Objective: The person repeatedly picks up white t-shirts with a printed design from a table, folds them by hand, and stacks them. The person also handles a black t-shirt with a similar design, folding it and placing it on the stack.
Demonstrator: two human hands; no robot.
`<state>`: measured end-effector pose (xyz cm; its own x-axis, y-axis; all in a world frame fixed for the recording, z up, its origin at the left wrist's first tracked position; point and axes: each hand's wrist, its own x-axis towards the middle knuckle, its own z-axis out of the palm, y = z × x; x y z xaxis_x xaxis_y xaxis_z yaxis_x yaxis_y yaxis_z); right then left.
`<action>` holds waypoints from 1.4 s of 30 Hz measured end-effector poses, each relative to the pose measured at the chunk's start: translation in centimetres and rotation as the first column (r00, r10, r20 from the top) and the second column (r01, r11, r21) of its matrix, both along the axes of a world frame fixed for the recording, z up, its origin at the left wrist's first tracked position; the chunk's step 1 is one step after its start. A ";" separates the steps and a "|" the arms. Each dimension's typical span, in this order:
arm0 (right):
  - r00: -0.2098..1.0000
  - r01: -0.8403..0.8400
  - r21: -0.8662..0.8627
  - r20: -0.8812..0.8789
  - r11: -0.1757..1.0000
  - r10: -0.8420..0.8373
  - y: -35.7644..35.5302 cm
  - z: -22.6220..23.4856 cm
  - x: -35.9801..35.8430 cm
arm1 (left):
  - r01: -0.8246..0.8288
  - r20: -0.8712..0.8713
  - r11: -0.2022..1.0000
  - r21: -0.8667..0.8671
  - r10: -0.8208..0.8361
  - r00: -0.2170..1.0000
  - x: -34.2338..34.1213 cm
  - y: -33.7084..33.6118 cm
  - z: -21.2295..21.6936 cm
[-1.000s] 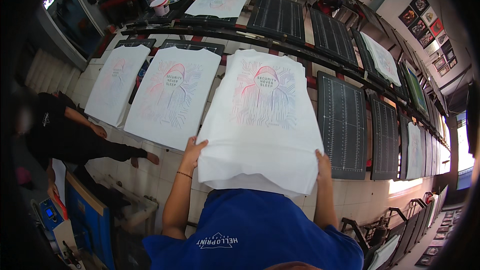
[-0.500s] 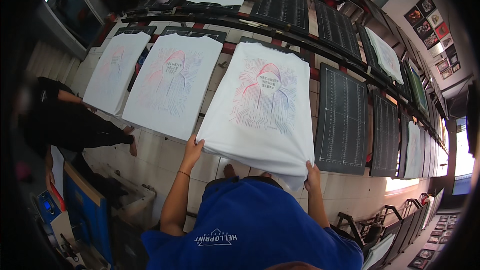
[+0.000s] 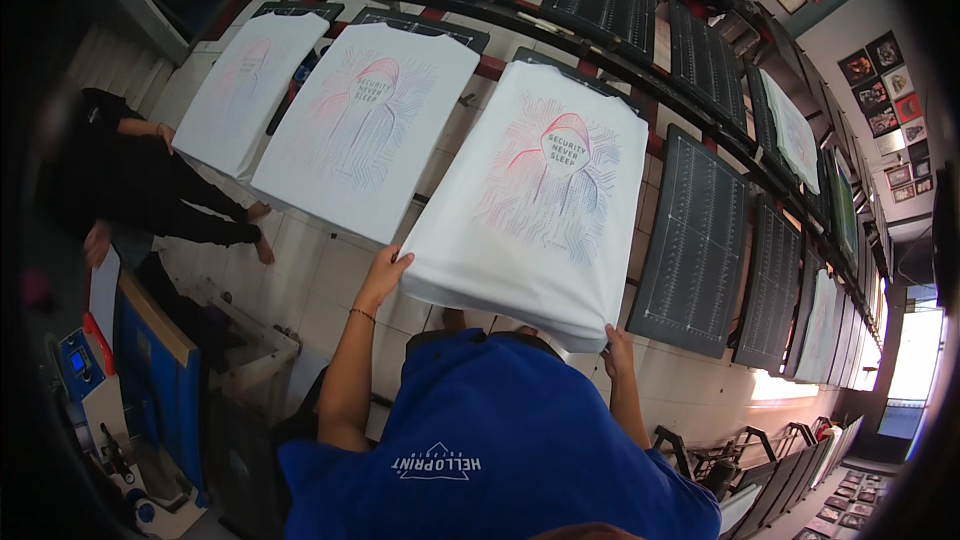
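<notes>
A white T-shirt (image 3: 540,200) with a red and blue printed figure lies stretched over a dark printing board in front of me. My left hand (image 3: 385,270) grips its lower left hem, fingers curled over the edge. My right hand (image 3: 617,345) holds the lower right corner of the same shirt, partly tucked under the fabric. My blue shirt fills the lower middle of the view.
Two more printed white shirts (image 3: 370,125) (image 3: 250,90) lie on boards to the left. Bare dark gridded boards (image 3: 695,240) line up to the right. A person in black (image 3: 140,175) stands at the left. A blue machine (image 3: 90,370) sits at lower left.
The shirt has been drawn down flatter over the board, and both my hands have moved down and closer to my body along its lower edge.
</notes>
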<state>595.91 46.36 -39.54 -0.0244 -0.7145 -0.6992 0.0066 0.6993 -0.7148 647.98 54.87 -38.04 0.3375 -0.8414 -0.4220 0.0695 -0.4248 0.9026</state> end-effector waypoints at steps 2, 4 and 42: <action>0.977 -0.155 0.008 -0.145 0.988 0.155 -0.9 -2.5 -1.5 | 0.020 -0.075 1.000 -0.006 -0.020 0.997 0.6 0.7 -1.9; 0.853 -0.390 0.025 -0.366 0.921 0.371 -2.2 -5.2 -3.5 | -0.020 -0.055 0.998 -0.061 0.017 0.998 0.3 -0.2 -3.0; 0.852 0.517 -0.838 0.524 0.174 -0.008 -21.0 50.7 -9.4 | 0.066 -0.033 0.413 -0.908 -0.229 0.973 -9.0 -23.0 49.7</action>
<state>586.53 25.34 11.11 -0.3312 -0.8128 0.4793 0.4278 -0.5821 -0.6915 638.95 31.90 11.71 0.1791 -0.7969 0.5769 0.2394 0.6041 0.7601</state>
